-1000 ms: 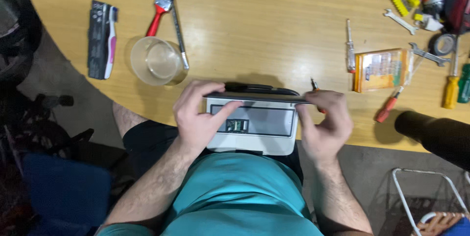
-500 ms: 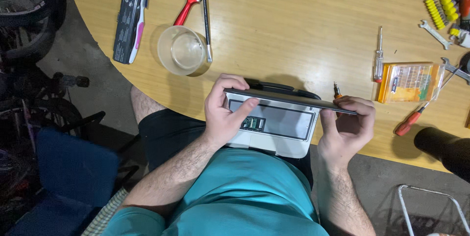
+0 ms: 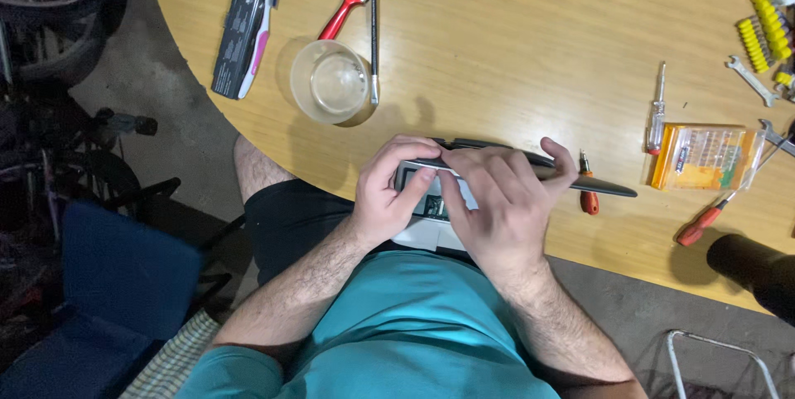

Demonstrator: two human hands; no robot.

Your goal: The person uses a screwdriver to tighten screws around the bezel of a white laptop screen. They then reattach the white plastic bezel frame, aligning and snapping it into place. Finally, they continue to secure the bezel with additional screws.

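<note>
At the far left, about 10 o'clock from the hands, a black laptop battery (image 3: pixel 236 31) lies on the round wooden tabletop (image 3: pixel 530 43), with a pink-and-white toothbrush (image 3: pixel 259 39) resting along its right edge. Just right of it stands a clear plastic cup (image 3: pixel 330 82), and at its 12 o'clock lies a red-handled paintbrush (image 3: pixel 349 0) beside a thin black rod (image 3: pixel 373 26) that reaches down to the cup's rim.

At the tabletop's near edge, over the person's lap, sits a small silver-grey device (image 3: pixel 432 200) with a thin dark panel (image 3: pixel 580 184) standing out from its top toward 3 o'clock. The left hand (image 3: pixel 391 196) grips the device's left end, fingers curled over its top edge. The right hand (image 3: pixel 505 204) lies across the device's face, fingers spread and pressed on it, thumb hooked over the dark panel.

Just at 3 o'clock of the right hand lies a small red-handled screwdriver (image 3: pixel 586 188). Farther right are a slim clear-handled screwdriver (image 3: pixel 657 113), an orange case of bits (image 3: pixel 705 156), another red-handled screwdriver (image 3: pixel 704 221), and, toward 1 o'clock, yellow bit holders (image 3: pixel 762 31) and a small spanner (image 3: pixel 752 79).
</note>
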